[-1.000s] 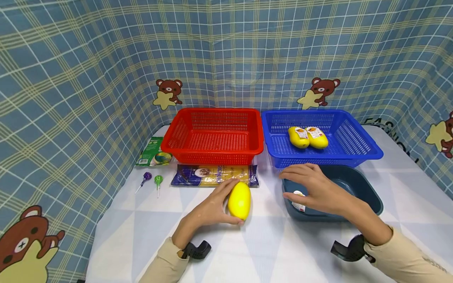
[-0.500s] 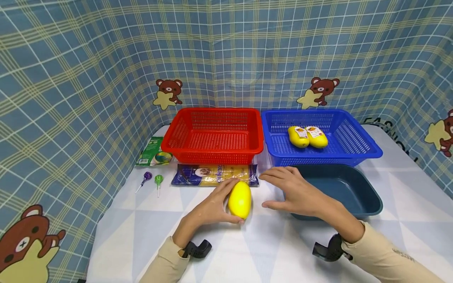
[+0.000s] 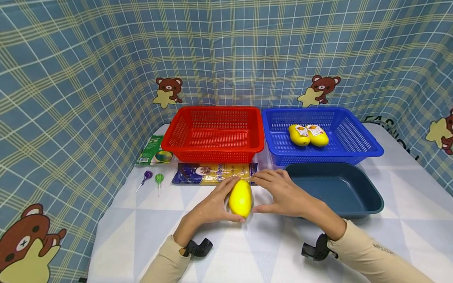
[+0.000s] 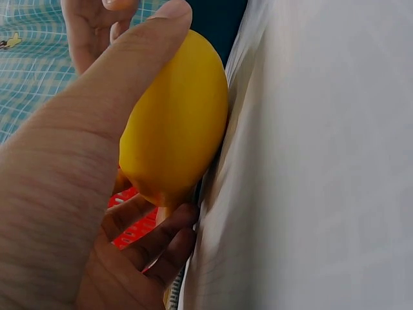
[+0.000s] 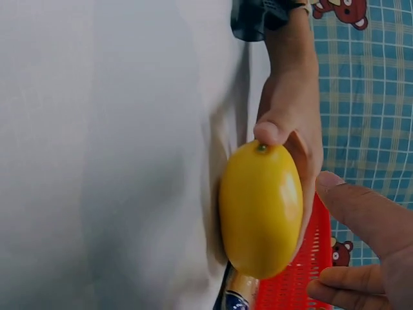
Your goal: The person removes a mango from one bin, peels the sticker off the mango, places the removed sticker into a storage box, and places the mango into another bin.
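Note:
A smooth yellow mango (image 3: 240, 199) rests on the white tablecloth in front of the baskets. From its left side my left hand (image 3: 214, 202) grips it, thumb at the near end and fingers at the far end. My right hand (image 3: 283, 194) is just to the right of the mango, thumb and fingers spread apart. In the right wrist view, the right thumb (image 5: 361, 206) appears apart from the fruit. The left wrist view has the mango (image 4: 181, 123) under the left thumb, its far end by the left fingers.
Behind stand a red basket (image 3: 219, 148) and a blue basket (image 3: 325, 159) holding two labelled mangoes (image 3: 308, 135). A dark basin (image 3: 368, 188) is at right. Near the red basket lie a blue-and-yellow packet (image 3: 209, 173), a green packet (image 3: 150, 151) and two lollipops (image 3: 159, 179).
My right hand has moved left from over the dark basin to beside the mango. The white label visible in the basin earlier is out of sight. My left hand keeps its grip.

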Available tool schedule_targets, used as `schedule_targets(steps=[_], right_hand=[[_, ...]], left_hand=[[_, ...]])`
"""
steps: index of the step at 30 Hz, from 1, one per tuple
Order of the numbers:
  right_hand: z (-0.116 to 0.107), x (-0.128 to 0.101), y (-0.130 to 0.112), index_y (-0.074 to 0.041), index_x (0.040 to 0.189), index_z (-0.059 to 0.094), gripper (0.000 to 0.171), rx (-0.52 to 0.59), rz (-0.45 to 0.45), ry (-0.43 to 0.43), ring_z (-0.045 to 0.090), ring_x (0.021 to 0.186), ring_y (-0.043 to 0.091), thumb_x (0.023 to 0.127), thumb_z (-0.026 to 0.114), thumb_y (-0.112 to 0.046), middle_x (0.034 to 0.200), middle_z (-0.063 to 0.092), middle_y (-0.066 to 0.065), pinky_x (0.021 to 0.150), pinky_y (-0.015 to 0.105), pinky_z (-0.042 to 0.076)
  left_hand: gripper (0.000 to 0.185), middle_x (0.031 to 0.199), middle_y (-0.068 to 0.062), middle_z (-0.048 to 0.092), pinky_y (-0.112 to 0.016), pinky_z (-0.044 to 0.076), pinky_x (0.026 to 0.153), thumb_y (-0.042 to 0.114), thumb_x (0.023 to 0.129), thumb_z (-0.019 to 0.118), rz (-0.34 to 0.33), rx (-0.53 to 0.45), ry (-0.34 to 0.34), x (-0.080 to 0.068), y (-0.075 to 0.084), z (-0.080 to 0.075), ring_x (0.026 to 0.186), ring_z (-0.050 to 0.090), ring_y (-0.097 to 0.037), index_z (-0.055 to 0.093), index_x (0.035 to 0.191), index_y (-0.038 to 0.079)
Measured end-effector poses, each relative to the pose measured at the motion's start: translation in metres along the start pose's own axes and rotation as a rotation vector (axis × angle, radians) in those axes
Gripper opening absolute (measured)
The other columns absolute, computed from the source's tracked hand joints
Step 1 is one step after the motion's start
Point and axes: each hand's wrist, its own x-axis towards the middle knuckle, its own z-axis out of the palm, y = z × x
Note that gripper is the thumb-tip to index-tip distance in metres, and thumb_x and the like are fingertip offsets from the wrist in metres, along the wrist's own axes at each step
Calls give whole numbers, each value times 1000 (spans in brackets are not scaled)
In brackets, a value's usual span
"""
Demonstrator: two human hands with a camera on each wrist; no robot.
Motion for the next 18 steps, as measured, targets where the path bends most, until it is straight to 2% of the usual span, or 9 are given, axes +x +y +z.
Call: schedule_targets(steps=[10, 18], right_hand=[[14, 5, -5, -8, 141, 56, 86, -30, -3, -20, 40, 136, 32, 75, 81, -59, 142, 54, 6, 106, 66, 25], [22, 7, -5, -7, 144, 53, 97, -47, 20, -39, 36, 139, 35, 74, 76, -69, 146, 51, 9, 107, 65, 25]], left_hand=[[122, 164, 7, 18, -49, 33, 113, 66, 65, 84, 10, -4, 0, -1, -2, 0, 145, 28, -19, 19, 161, 27], [123, 164, 6, 17, -50, 33, 113, 68, 65, 84, -1, 4, -4, -1, 0, 0, 146, 26, -20, 19, 161, 25]])
